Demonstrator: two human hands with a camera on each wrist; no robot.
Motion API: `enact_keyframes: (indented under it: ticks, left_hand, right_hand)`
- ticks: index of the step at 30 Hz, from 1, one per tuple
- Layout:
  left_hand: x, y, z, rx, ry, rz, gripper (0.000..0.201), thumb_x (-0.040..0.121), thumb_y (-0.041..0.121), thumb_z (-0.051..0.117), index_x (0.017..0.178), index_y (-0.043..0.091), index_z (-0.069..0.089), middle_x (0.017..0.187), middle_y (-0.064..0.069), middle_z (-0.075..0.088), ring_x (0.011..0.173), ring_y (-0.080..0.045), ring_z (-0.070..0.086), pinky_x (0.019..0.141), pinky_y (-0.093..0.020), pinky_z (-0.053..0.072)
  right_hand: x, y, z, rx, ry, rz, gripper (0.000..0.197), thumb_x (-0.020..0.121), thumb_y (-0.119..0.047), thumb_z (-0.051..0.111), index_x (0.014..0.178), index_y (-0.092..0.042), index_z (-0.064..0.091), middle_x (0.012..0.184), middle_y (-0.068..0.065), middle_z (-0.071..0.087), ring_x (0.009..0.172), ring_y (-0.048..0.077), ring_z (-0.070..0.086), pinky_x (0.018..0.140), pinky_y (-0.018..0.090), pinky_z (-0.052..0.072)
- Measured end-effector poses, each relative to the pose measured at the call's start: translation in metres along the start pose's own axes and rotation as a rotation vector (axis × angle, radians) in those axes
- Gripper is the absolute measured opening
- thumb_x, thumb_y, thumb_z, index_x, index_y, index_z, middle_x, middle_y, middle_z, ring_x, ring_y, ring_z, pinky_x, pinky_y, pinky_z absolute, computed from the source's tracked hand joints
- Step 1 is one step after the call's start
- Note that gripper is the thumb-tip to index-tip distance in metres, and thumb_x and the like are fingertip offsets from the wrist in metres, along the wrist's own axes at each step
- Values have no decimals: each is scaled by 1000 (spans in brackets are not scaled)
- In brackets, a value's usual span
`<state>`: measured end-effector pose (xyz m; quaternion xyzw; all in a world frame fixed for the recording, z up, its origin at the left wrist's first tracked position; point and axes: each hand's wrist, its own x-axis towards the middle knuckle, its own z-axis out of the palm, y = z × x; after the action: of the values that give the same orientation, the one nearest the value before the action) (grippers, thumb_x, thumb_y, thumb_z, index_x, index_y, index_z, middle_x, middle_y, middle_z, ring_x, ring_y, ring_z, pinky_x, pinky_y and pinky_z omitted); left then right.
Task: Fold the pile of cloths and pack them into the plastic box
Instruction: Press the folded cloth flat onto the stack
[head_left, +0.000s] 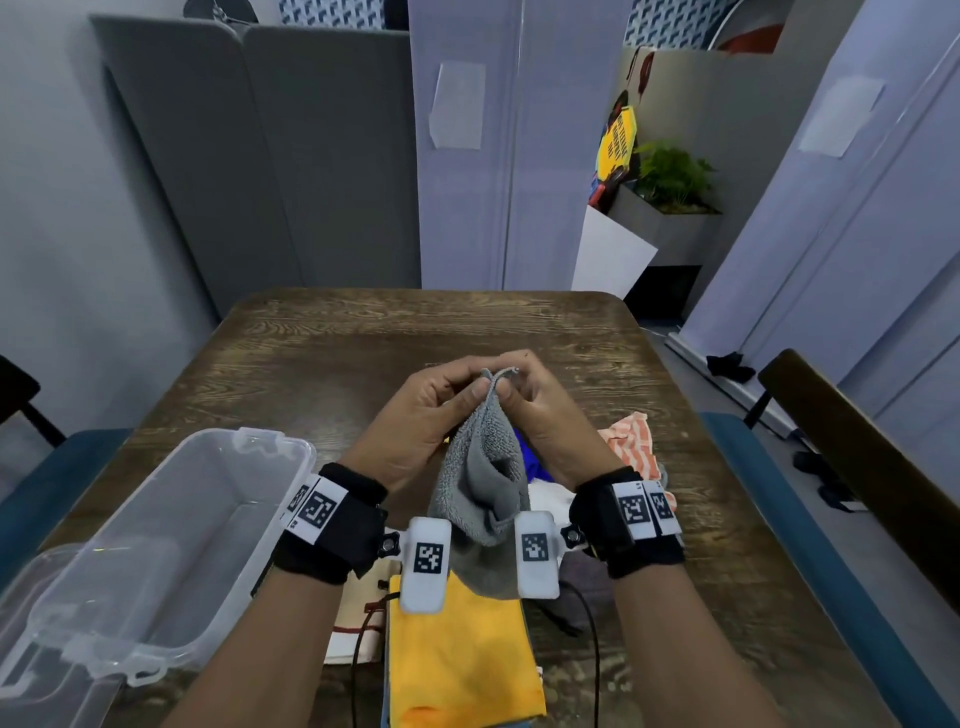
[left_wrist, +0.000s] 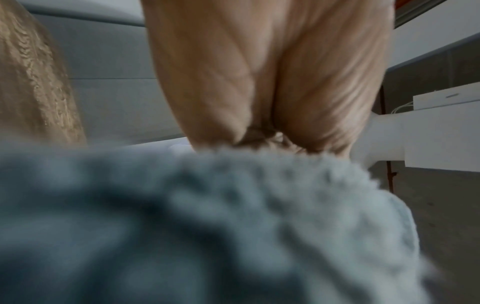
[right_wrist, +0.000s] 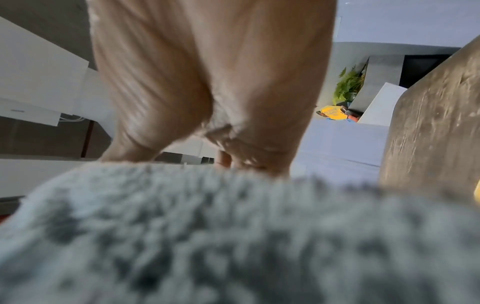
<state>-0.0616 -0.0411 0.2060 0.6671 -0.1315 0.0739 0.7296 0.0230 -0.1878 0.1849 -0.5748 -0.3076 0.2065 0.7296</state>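
On a dark, grained wooden table (head_left: 337, 343) ringed by grey and pale partition panels (head_left: 322, 156), a potted plant (head_left: 670, 176) behind, a fluffy grey cloth (head_left: 483, 483) hangs above the pile's yellow cloth (head_left: 462, 649). Left hand (head_left: 421, 415) and right hand (head_left: 540, 410) pinch its top corners together. A clear plastic box (head_left: 156, 519) sits open at left. Coded square tags (head_left: 318, 510) mark both wrists; a yellow poster's (head_left: 618, 140) lettering is unreadable.

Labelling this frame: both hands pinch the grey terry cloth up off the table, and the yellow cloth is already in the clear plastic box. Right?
The head view shows the yellow cloth lying outside the clear plastic box, at the wooden table's near edge; the box looks empty. The rest holds: left hand and right hand both pinch the grey terry cloth up off the table.
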Motion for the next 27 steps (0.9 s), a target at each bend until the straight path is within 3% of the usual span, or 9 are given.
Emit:
enact_keyframes:
  ticks: [2, 4, 9, 13, 17, 20, 23, 25, 27]
  left_hand:
    - [1, 0, 2, 40, 32, -14, 27, 100, 23, 58, 119, 4, 66, 110, -18, 68, 100, -23, 62, 95, -50, 50]
    - [3, 0, 4, 73, 121, 11, 16, 98, 19, 58, 105, 6, 65, 95, -7, 66, 88, -15, 61, 83, -33, 53]
    - [8, 1, -10, 223, 339, 123, 5, 94, 11, 64, 94, 11, 60, 87, -1, 60, 81, -9, 57, 75, -22, 49]
    - [13, 14, -23, 291, 374, 193, 12, 92, 8, 68, 96, 11, 56, 89, -1, 60, 82, -12, 59, 75, -25, 51]
    - [19, 25, -27, 333, 340, 223, 15, 91, 6, 69, 92, 15, 57, 83, 9, 60, 80, -8, 57, 75, -22, 49]
    - [22, 28, -31, 326, 354, 225, 15, 90, 7, 71, 90, 16, 59, 81, 9, 60, 78, -9, 58, 74, -23, 50]
    - [22, 30, -35, 341, 383, 241, 10, 90, 12, 72, 93, 13, 62, 84, 1, 62, 81, -13, 59, 77, -30, 51]
    - [22, 30, -37, 379, 393, 235, 12, 91, 13, 71, 96, 4, 64, 88, -7, 64, 83, -16, 60, 79, -32, 51]
    - [21, 27, -41, 412, 411, 235, 14, 92, 14, 71, 97, 3, 64, 91, -8, 65, 85, -16, 61, 81, -32, 51]
  right_hand:
    - [-1, 4, 1, -86, 15, 66, 96, 62, -78, 74, 120, -7, 46, 102, 6, 64, 95, 18, 64, 80, 39, 54]
    - [0, 8, 3, -121, 115, 76, 89, 60, -80, 73, 116, -15, 46, 100, 2, 62, 91, 11, 64, 75, 28, 54]
    - [-8, -1, -3, -417, 332, -281, 23, 89, -23, 77, 101, -15, 58, 96, 0, 64, 90, 20, 63, 81, 32, 54]
    - [-19, -16, 1, -483, 146, -376, 5, 95, -11, 67, 97, -15, 65, 91, -7, 66, 85, 17, 65, 77, 30, 55]
    - [-9, -4, 7, -567, -1, -209, 14, 102, -12, 56, 112, -18, 63, 108, -2, 67, 99, 15, 66, 83, 37, 58]
    - [4, 3, 10, -633, -94, -122, 21, 103, -7, 50, 114, -23, 58, 112, 1, 67, 94, 15, 67, 78, 40, 59]
    - [9, 5, 13, -738, -306, 27, 27, 101, -15, 56, 127, -25, 56, 122, 2, 67, 96, 17, 69, 83, 40, 57]
    - [12, 5, 16, -841, -414, 127, 43, 98, -25, 64, 139, -23, 52, 132, 2, 63, 111, 17, 64, 90, 34, 54]
    - [14, 2, 18, -1014, -460, 163, 45, 95, -29, 68, 136, -17, 55, 130, 3, 63, 114, 20, 60, 85, 27, 48]
